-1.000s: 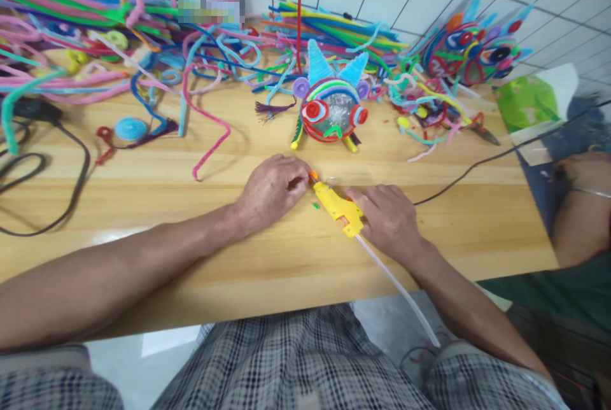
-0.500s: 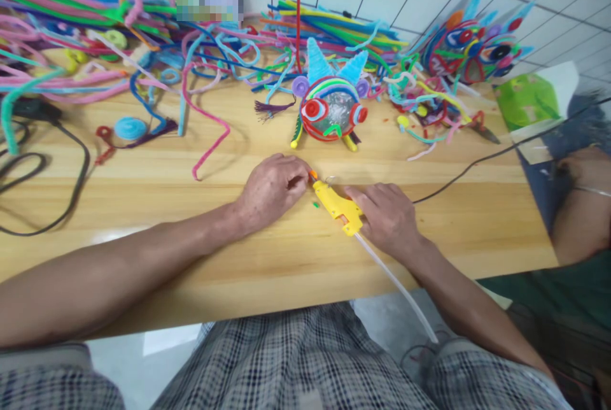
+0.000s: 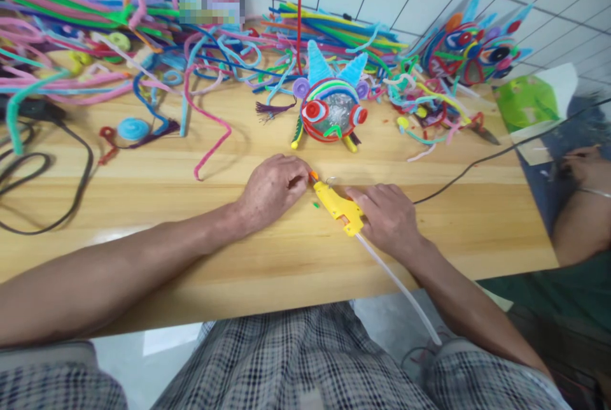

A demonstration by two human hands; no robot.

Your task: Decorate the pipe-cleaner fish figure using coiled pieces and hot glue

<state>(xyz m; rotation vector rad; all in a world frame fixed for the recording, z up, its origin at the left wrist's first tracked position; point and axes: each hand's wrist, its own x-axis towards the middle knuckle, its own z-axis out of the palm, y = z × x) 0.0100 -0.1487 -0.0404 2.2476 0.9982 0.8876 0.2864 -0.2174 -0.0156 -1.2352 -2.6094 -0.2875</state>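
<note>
My left hand (image 3: 277, 188) is closed in a pinch on a small orange piece (image 3: 313, 175), whose exact kind is too small to tell. A yellow glue gun (image 3: 338, 207) lies on its side, its nozzle touching or very close to that orange piece. My right hand (image 3: 387, 214) is closed on the glue gun from the right, partly hiding its handle. From the back of the gun a long clear glue stick (image 3: 398, 286) sticks out towards me. Beyond my hands stands a colourful mask-like head (image 3: 334, 111) with blue horns and red eyes. A tiny green bit (image 3: 316, 205) lies below the nozzle.
Pipe cleaners (image 3: 86, 2) in many colours heap along the back of the wooden table (image 3: 229, 270). Two similar heads (image 3: 477, 47) lean at the back right, near scissors (image 3: 487, 133). Black cables (image 3: 458, 177) cross both sides. Another person's arm (image 3: 585, 206) is at the right edge.
My hands, the glue gun and the orange piece hold nearly still. The view has shifted very slightly. At the right edge, the other person's hand has moved a little.
</note>
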